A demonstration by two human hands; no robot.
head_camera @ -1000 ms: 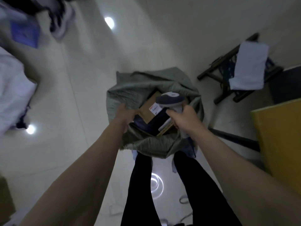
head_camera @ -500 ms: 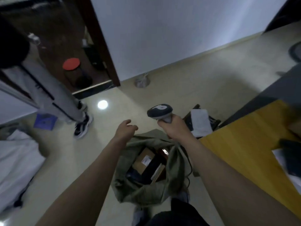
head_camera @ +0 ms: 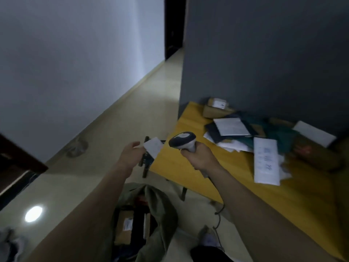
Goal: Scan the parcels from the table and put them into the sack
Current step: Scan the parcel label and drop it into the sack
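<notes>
Yellow table (head_camera: pixel 190 167) stood against a grey wall (head_camera: pixel 264 53), parcels (head_camera: pixel 245 133) heaped there. Right hand (head_camera: pixel 198 157) clenched the scanner (head_camera: pixel 182 139); left hand (head_camera: pixel 132 154) hung loose, holding nothing, above the sack (head_camera: pixel 162 214).

- One view only, worn on the person's head, facing forward and down along both forearms
- Close over the sack (head_camera: pixel 162 214) at the feet; the yellow table (head_camera: pixel 188 167) stretches away rightward toward a grey wall (head_camera: pixel 264 53)
</notes>
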